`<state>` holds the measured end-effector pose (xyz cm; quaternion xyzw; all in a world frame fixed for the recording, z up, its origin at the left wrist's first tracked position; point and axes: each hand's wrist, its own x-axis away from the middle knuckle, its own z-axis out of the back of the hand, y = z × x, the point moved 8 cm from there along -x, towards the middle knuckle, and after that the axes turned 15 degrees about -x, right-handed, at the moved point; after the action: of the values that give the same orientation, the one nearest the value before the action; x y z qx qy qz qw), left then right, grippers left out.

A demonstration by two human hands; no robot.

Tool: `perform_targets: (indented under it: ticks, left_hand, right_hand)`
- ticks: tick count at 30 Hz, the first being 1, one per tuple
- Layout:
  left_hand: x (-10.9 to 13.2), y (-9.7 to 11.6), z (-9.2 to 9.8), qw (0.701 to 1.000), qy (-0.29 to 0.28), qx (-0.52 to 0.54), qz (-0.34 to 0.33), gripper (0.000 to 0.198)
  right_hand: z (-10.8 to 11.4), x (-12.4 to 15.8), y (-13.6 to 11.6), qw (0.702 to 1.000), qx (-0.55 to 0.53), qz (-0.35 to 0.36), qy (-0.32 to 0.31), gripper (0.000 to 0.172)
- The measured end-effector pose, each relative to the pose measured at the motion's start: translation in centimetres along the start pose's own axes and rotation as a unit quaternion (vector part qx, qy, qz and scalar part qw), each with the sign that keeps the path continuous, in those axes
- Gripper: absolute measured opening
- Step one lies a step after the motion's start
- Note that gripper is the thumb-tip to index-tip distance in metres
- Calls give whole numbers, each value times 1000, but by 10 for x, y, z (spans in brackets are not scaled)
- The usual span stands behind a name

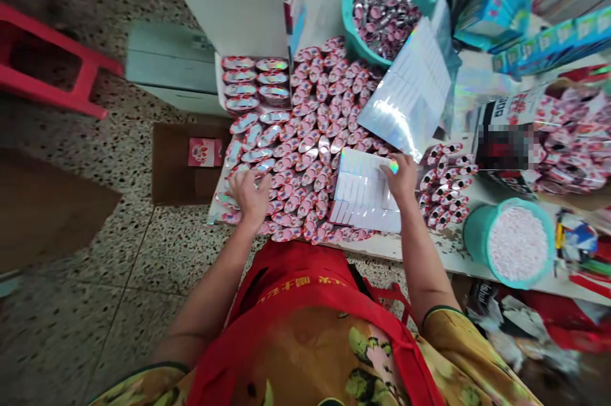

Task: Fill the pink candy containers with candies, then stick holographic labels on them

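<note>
Many small pink-and-red oval-ended packages (305, 170) stand packed close together on the table. Those at the left have shiny, silvery tops. Over these shiny tops, my left hand (251, 199) is lowered, its thumb and fingers apart and touching the packages; nothing held shows. To the right, a sheet of white label strips (363, 193) lies on the packages. My right hand (403, 177) is at its upper right, thumb and fingers pinched on a clear, rainbow-glinting sticker (394, 167). Another glossy label sheet (405, 97) lies farther back.
Behind stands a turquoise basin (351, 11) of small pink-and-silver pieces. A turquoise tub (477, 237) of white-pink bits and black-dotted packages (443, 183) are at right, beside a printed carton (501, 139). At left are an open cardboard box (167, 164) and a red stool (86, 84).
</note>
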<state>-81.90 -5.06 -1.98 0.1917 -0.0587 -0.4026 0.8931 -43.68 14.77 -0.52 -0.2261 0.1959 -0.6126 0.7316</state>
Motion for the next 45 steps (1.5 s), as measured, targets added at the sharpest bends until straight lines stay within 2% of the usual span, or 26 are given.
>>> perform_targets:
  ticks: [1,3,5,8,10,11,14,16,20,25,28,31,33,35,37,38,40,42,44,45]
  left_hand:
    - [2,32,-10,999,-12,22,-43,9]
    - [12,102,-36,989,-45,51,-129,6]
    - [25,175,-65,972,-73,61,-216,7]
    - [47,272,-111,932,-121,58,-337,13]
    - [57,319,-136,911,-132,40,-389,22]
    - [60,335,-147,903,-135,28,-407,24]
    - [69,361,-167,886,-138,-1,-443,23]
    - [77,362,-170,877,-131,-5,-462,27]
    - [90,346,-165,871,-118,0,-477,33]
    - [93,332,-162,872,-153,39,-463,20]
    - [87,326,-154,887,-184,77,-417,18]
    - [76,311,-127,910,-197,154,-330,13]
    - [68,292,-106,918,-217,218,-252,9]
    - [61,268,-86,911,-250,278,-173,5]
    - [57,241,-69,894,-279,333,-109,3]
    - [56,228,-62,884,-289,356,-87,5]
    - [54,201,-49,871,-294,389,-53,6]
    - [54,172,-39,869,-288,402,-26,7]
    - [57,142,-32,873,-279,399,1,7]
    - [60,127,-29,876,-274,397,16,8]
  right_hand:
    - [17,-4,29,999,42,-24,-5,43]
    - [33,-12,70,993,100,-54,-34,49]
    - [34,-17,86,989,121,-59,-52,50]
    - [29,-20,88,994,82,-53,-46,43]
    - [25,-21,90,997,-8,-59,-52,32]
    - [23,-21,92,994,-64,-62,-57,28]
    - [19,-23,104,975,-200,-84,-54,22]
    - [15,-26,115,962,-245,-110,-54,22]
    - [6,-31,125,949,-274,-140,-72,26]
    - [4,-36,125,946,-281,-140,-80,30]
    - [5,-39,121,950,-269,-129,-94,28]
    - [15,-42,110,973,-193,-98,-80,23]
    - [32,-40,93,994,-90,-53,-35,21]
    - [48,-29,65,1000,-18,4,20,24]
    - [55,-9,31,997,-50,51,41,32]
    - [53,4,14,992,-105,61,26,38]
    - [33,30,-16,966,-250,46,-53,54]
    - [0,57,-42,914,-373,-4,-159,65]
    - [-35,80,-63,874,-426,-58,-229,67]
    - [-50,89,-71,868,-429,-75,-239,63]
